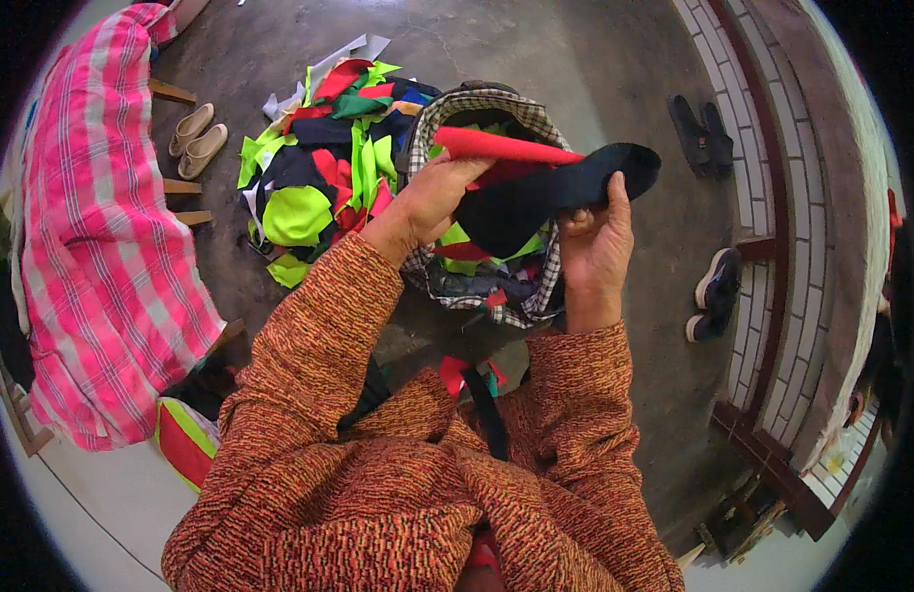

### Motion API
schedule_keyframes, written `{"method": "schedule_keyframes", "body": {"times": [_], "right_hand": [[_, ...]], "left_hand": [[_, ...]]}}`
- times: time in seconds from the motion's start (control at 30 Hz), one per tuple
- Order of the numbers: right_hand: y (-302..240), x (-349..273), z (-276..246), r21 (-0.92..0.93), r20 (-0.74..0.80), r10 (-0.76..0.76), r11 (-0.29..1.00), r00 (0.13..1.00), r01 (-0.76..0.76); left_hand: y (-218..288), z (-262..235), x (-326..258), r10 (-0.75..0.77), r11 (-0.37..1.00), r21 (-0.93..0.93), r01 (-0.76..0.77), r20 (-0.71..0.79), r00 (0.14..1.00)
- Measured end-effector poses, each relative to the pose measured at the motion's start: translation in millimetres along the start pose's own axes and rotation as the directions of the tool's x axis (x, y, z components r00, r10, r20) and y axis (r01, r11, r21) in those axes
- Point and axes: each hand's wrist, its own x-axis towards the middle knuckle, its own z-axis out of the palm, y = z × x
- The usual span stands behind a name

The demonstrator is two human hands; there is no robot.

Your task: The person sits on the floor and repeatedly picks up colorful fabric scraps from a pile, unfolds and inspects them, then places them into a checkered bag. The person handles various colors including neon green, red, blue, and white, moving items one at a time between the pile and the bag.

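Observation:
In front of me I hold a black fabric piece (pixel 536 197) stretched between both hands, above an open checkered bag (pixel 549 281). My left hand (pixel 432 202) is closed on the left end, where a red fabric piece (pixel 511 145) lies against the black one. My right hand (pixel 597 242) pinches the black fabric near its rounded right end, thumb on top. Below the fabric, yellow-green and red scraps (pixel 462 251) show inside the bag. Part of the bag's inside is hidden by my hands and the cloth. Small red and black scraps (pixel 487 409) lie on my lap.
Left of the bag, a heap of colored fabric scraps (pixel 297 216) lies on the dark floor. Farther left are beige shoes (pixel 202 151) and a pink plaid cloth (pixel 112 247) over wooden-legged furniture. At right are black slippers (pixel 702 136), dark sneakers (pixel 716 294) and a white-tiled base (pixel 807 247).

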Motion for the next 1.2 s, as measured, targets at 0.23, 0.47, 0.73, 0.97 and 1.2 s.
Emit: {"method": "schedule_keyframes", "body": {"times": [0.23, 0.47, 0.73, 0.97, 1.2], "right_hand": [[-3, 5, 9, 0.069, -0.175, -0.091, 0.992, 0.98, 0.105], [1, 6, 1, 0.075, -0.032, -0.091, 0.993, 0.995, 0.093], [-2, 14, -7, 0.007, -0.126, -0.063, 0.998, 0.99, 0.064], [6, 18, -5, 0.003, -0.193, -0.096, 0.995, 0.976, 0.099], [9, 15, 4, -0.079, 0.058, -0.022, 0.997, 0.998, 0.026]], "left_hand": [[19, -15, 3, 0.101, 0.902, -0.426, -0.072, 0.047, 0.994], [27, -20, -1, 0.068, 0.898, -0.439, -0.04, 0.047, 0.997], [38, -27, -2, 0.095, 0.827, -0.559, -0.062, 0.031, 0.995], [46, -23, -10, 0.097, 0.838, -0.544, -0.04, 0.076, 0.992], [45, -18, -13, 0.058, 0.86, -0.51, 0.013, 0.122, 0.991]]}}
